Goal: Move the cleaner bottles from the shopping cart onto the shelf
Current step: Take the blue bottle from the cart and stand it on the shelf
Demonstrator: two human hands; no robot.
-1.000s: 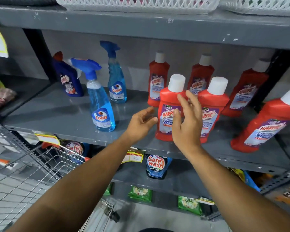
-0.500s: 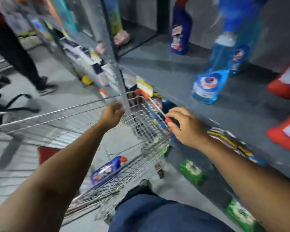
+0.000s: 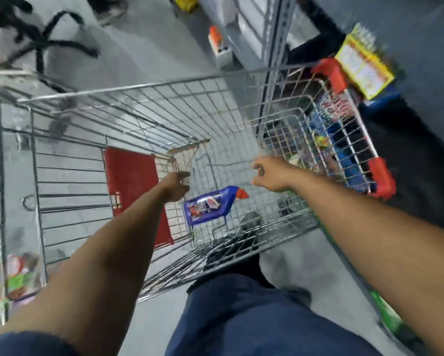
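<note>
A blue cleaner bottle (image 3: 209,205) with a red cap lies on its side at the bottom of the wire shopping cart (image 3: 138,119). My left hand (image 3: 176,187) reaches down inside the cart, just left of the bottle, fingers loosely curled, holding nothing. My right hand (image 3: 271,176) hangs above and to the right of the bottle's cap, fingers spread, empty. Neither hand touches the bottle. The shelf (image 3: 421,60) runs along the right edge of the view, mostly out of frame.
A red child-seat flap (image 3: 134,186) hangs in the cart's left part. Red corner guards (image 3: 381,178) mark the cart's right rim, close against the shelf. Yellow price tags (image 3: 363,70) hang from the shelf edge. My blue-trousered leg (image 3: 241,317) stands in front of the cart.
My view swung from the shelf down into the cart. Both hands left the red bottles on the shelf, passed over the cart's rim and dropped inside toward the blue bottle.
</note>
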